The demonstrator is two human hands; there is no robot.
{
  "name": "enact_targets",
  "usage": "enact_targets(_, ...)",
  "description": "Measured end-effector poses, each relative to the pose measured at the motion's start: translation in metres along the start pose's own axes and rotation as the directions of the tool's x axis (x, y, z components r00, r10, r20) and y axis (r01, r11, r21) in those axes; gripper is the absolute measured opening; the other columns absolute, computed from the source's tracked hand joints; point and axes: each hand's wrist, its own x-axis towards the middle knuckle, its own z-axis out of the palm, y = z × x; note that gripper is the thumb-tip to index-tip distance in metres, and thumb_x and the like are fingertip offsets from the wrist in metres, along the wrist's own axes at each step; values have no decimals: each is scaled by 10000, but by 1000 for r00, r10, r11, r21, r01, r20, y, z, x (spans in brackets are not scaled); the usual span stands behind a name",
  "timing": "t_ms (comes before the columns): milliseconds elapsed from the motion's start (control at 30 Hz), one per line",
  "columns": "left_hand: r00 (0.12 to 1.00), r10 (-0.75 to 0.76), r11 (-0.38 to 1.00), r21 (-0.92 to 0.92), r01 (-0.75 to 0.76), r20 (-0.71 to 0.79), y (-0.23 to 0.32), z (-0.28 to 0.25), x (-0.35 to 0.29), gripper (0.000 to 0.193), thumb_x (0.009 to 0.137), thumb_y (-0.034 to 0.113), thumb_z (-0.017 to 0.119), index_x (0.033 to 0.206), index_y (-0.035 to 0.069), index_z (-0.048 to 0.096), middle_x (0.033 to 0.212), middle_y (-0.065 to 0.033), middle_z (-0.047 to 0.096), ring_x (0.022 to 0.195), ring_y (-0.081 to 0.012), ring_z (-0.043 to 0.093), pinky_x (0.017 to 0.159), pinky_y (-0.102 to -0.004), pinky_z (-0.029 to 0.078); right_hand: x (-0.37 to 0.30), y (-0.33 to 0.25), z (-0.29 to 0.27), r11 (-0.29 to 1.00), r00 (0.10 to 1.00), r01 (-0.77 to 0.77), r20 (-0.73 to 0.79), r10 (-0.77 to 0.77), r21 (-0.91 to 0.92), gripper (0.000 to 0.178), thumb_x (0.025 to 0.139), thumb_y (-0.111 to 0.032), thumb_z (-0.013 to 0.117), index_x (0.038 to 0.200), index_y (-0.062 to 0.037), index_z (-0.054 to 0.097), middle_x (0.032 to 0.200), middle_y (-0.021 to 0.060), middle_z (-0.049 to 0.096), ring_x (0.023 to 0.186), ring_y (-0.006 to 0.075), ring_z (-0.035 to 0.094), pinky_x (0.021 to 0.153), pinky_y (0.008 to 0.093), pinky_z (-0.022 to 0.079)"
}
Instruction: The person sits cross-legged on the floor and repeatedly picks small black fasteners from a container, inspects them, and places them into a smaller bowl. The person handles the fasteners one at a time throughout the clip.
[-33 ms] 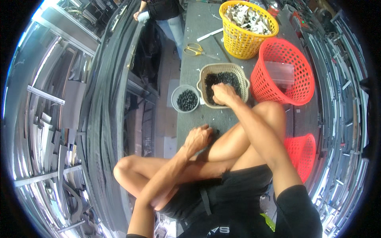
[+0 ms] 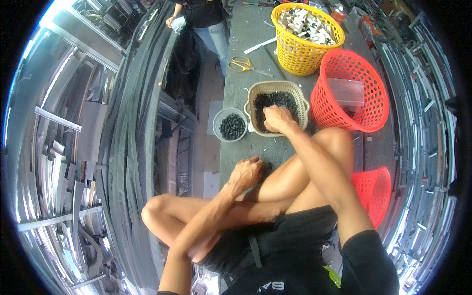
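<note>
My right hand (image 2: pixel 279 119) reaches into a beige plastic basket (image 2: pixel 252 115) of small black pieces (image 2: pixel 280 100). Its fingers are bent together against the pieces, and the fingertips are hidden. To the left of this basket stands a clear round tub (image 2: pixel 216 129) with more small black pieces (image 2: pixel 232 127) in it. My left hand (image 2: pixel 246 173) rests low over the grey bench (image 2: pixel 253 144), close to my shin, with its fingers curled in. Whatever it may hold is out of sight beneath it. A small dark thing (image 2: pixel 267 169) shows beside its fingertips.
Yellow-handled scissors (image 2: pixel 241 64) lie beyond the basket. A yellow basket (image 2: pixel 302 54) full of pale scraps and a red basket (image 2: pixel 327 101) with a clear box inside stand to the right. Another red basket (image 2: pixel 376 194) is by my knee. A person (image 2: pixel 204 19) stands at far left.
The bench and its baskets sit slightly lower in the picture. Both my hands stay in nearly the same places. The other person's hand with the pale cloth has shifted a little.
</note>
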Motion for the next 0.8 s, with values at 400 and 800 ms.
enact_targets(400,974,-168,906,-413,91,-154,0,-43,3,191,828,41,763,978,-19,660,840,-206,745,802,-359,759,744,-429,596,-2,4,-2,998,980,22,-197,-12,52,224,873,-223,648,962,-48,756,1021,202,762,1010,407,727,884,563,567)
enact_targets(800,958,-202,874,-480,81,-206,5,-61,4,145,884,35,769,973,-24,670,858,-177,746,767,-280,757,709,-385,582,-9,-1,-14,996,983,-70,-165,77,47,169,839,-220,753,966,-121,803,1091,108,766,1171,353,635,983,589,470)
